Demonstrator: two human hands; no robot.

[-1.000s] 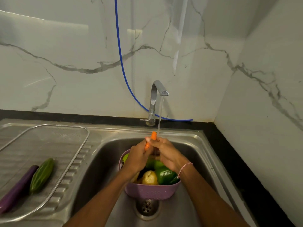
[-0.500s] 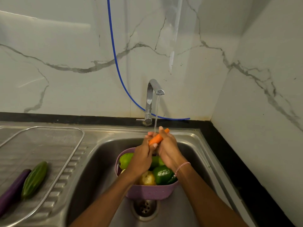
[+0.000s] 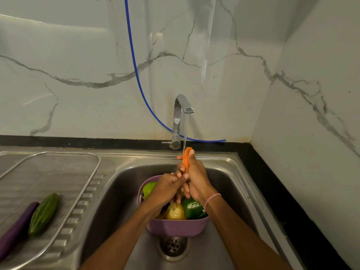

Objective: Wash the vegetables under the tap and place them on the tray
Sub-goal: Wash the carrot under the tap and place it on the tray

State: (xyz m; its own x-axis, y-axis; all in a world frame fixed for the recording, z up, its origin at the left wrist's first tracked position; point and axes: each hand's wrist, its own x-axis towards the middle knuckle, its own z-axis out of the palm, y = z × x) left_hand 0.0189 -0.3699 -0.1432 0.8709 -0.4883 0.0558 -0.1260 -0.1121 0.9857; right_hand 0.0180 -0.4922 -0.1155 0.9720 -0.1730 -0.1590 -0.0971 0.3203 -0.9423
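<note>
Both hands hold an orange carrot (image 3: 186, 158) upright under the running stream from the chrome tap (image 3: 180, 117). My right hand (image 3: 195, 178) wraps its upper part; my left hand (image 3: 168, 189) grips its lower end, which is hidden. Beneath them a purple colander (image 3: 176, 228) sits in the sink (image 3: 229, 184) with a green pepper (image 3: 191, 208), a potato (image 3: 175, 211) and a green fruit-like vegetable (image 3: 147, 190). On the wire mesh tray (image 3: 58, 172) at the left lie a green gourd (image 3: 43, 214) and a purple eggplant (image 3: 16, 228).
A blue hose (image 3: 136, 75) hangs down the marble wall behind the tap. The drain (image 3: 173, 245) lies just in front of the colander. A black counter strip (image 3: 282, 201) runs along the right side up to the corner wall.
The carrot has turned from a slanted position to nearly upright under the stream, and my hands have shifted along it. The view has drifted slightly.
</note>
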